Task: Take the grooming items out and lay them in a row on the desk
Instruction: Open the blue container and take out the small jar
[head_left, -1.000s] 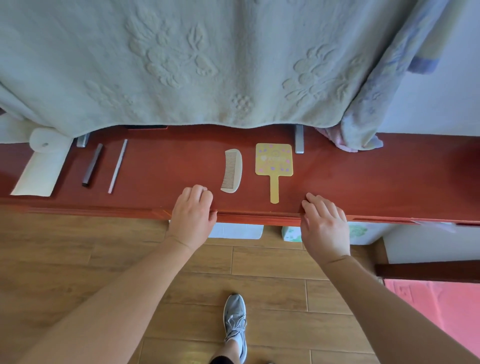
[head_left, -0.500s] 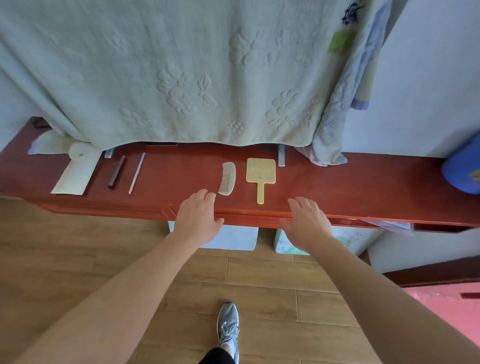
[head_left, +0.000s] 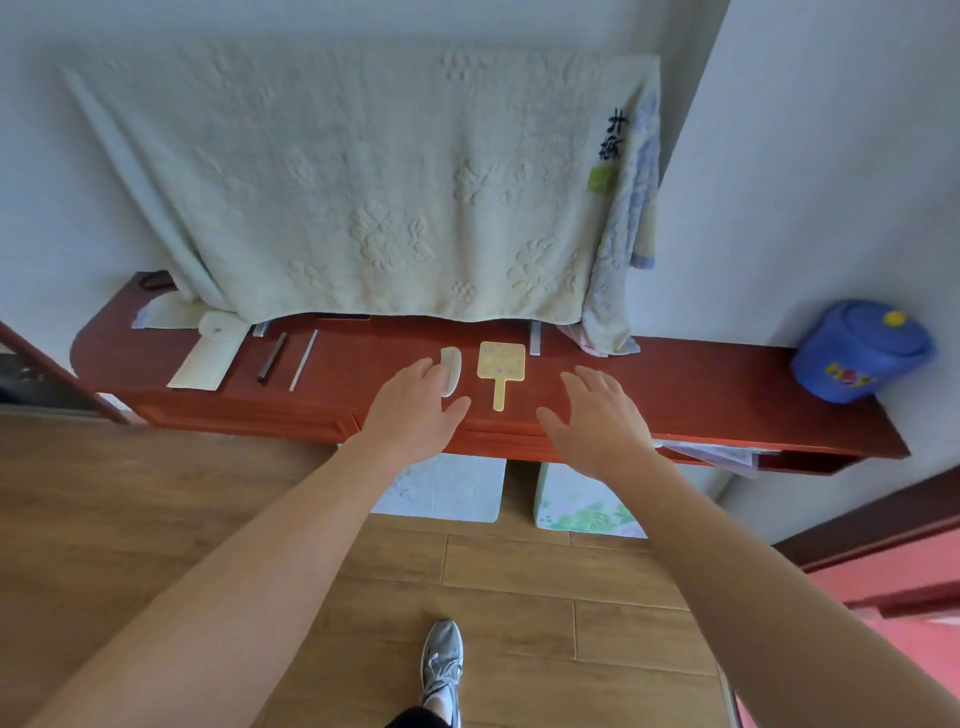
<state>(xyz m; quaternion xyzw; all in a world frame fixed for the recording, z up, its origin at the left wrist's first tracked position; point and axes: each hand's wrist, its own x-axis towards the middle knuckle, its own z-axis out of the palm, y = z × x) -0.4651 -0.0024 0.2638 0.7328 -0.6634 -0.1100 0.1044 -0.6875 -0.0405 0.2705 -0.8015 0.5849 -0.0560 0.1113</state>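
Red-brown wood table (head_left: 675, 395), front edge: L hand (head_left: 415, 410) & R hand (head_left: 597, 421) both spread, holding nothing; yellow hand mirror (head_left: 501, 361) between them, handle twd person, long axis front-to-back; white comb (head_left: 451, 371) parallel, just beside mirror, at L fingertips, so L nearer.

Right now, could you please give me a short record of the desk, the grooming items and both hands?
surface: red-brown desk against the wall
laid out: cream comb, yellow hand mirror to its right, apart
further left: dark bar, thin pale bar, white cloth roll
left hand: open, holding nothing, by the comb; contact unclear
right hand: open, holding nothing, right of the mirror
far right: blue tub
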